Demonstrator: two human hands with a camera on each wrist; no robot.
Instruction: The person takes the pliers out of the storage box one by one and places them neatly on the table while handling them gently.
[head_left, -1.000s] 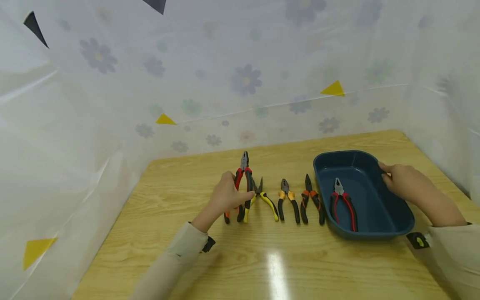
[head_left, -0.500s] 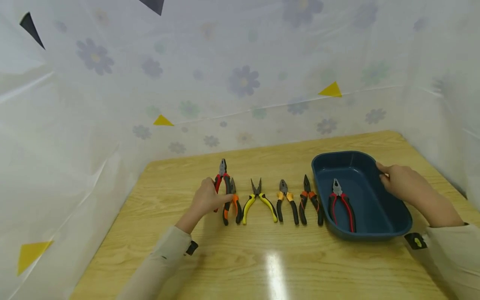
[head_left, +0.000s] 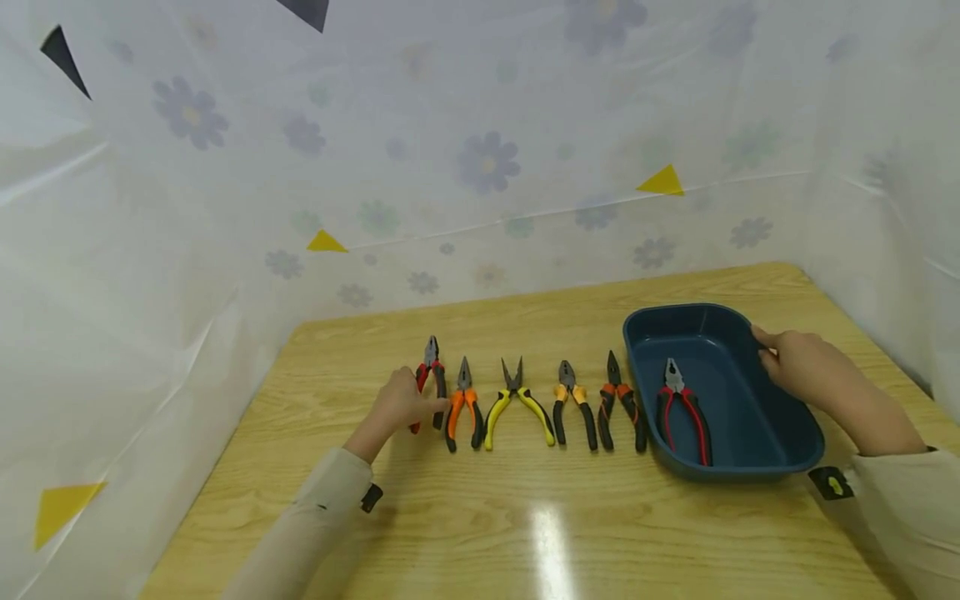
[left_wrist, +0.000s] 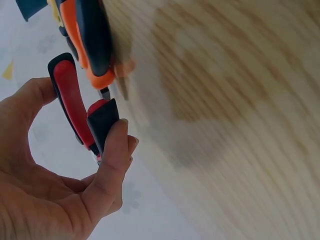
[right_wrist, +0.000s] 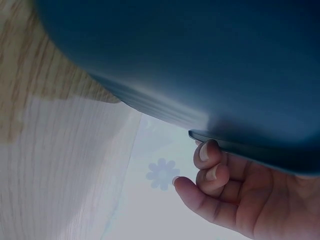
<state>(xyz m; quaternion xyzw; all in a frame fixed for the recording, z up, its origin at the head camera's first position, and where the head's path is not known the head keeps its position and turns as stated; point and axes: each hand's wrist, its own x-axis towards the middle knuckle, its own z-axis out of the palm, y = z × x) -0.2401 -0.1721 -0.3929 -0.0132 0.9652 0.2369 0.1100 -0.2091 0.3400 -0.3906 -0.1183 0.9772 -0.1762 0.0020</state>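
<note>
At the left end of a row of pliers, my left hand holds red-and-black combination pliers by the spread handles. Thumb and fingers press the outer sides of the two handles in the left wrist view. Just right of them lie orange-and-black long-nose pliers. My right hand grips the right rim of a dark blue basin, its fingers curled under the lip. Inside the basin lie another pair of red-and-black combination pliers, jaws pointing away.
Yellow long-nose pliers, yellow-and-black combination pliers and orange-and-black long-nose pliers continue the row up to the basin's left side. A wooden table carries everything. Flower-patterned plastic sheeting hangs behind and at both sides.
My left hand has carried the red-and-black combination pliers leftward past the orange-and-black pair and lowered them to the row's left end. My right hand stays on the basin's rim.
</note>
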